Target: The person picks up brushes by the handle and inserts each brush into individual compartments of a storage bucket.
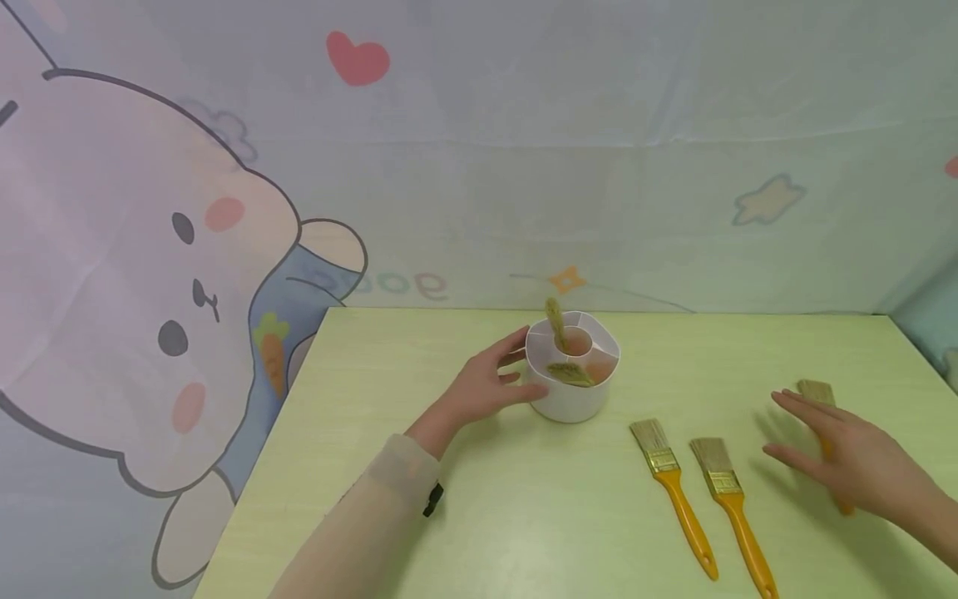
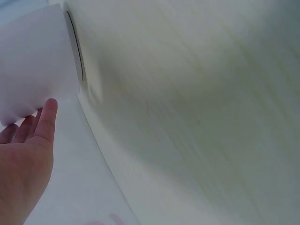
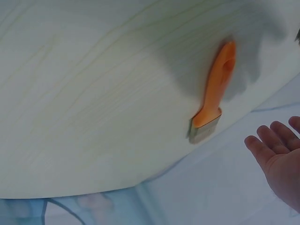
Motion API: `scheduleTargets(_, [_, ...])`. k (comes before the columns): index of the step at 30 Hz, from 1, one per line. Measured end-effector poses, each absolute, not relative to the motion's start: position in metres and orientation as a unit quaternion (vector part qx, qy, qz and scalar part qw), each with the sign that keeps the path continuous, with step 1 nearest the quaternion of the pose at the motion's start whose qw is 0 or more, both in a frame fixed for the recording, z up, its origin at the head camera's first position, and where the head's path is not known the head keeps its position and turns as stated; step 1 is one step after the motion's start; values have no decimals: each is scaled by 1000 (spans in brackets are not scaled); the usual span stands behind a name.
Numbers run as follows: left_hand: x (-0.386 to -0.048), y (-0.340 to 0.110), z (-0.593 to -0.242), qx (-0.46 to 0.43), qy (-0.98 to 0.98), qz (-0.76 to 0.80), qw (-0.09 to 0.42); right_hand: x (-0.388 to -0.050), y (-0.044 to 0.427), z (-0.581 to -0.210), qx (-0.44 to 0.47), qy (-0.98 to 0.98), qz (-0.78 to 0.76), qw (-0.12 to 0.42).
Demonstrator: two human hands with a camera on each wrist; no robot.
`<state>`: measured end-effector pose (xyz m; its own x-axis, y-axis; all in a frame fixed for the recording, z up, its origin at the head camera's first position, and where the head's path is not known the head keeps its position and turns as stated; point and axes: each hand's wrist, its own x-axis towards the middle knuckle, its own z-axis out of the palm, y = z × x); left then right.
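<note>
My left hand (image 1: 486,387) holds the left side of a white round divided organizer (image 1: 572,403), thumb at its front and fingers behind. In the left wrist view those fingers (image 2: 45,124) lie against the organizer's smooth wall (image 2: 37,56). Two greenish, textured pieces (image 1: 570,374) stick up from its compartments; their kind is unclear. My right hand (image 1: 871,462) hovers above the rightmost paintbrush (image 1: 817,391), fingers extended and holding nothing. That brush's orange handle (image 3: 216,86) lies apart from the fingers in the right wrist view.
Two more paintbrushes with yellow-orange handles, one left (image 1: 677,499) and one right (image 1: 737,520), lie between the hands, bristles pointing away. A pale green tabletop (image 1: 524,516) meets a cartoon-printed cloth (image 1: 486,166) at its back edge.
</note>
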<state>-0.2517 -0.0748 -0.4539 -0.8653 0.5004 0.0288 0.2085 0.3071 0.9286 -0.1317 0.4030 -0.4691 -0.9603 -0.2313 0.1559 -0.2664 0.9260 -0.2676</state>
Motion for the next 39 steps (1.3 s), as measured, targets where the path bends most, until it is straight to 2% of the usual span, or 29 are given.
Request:
scheduleTargets(7, [-255,-73,-456,222,800,542,130,-140,422,-472,126,-979,130,90])
scheduleTargets(25, [-256,-69,-454,214,790,558,137,-151,463,-480,36,-996,85,-6])
scheduleTargets(39, [-258,-69,-455,216,790,558,132,-154,469,-491,33,-998,59,-10])
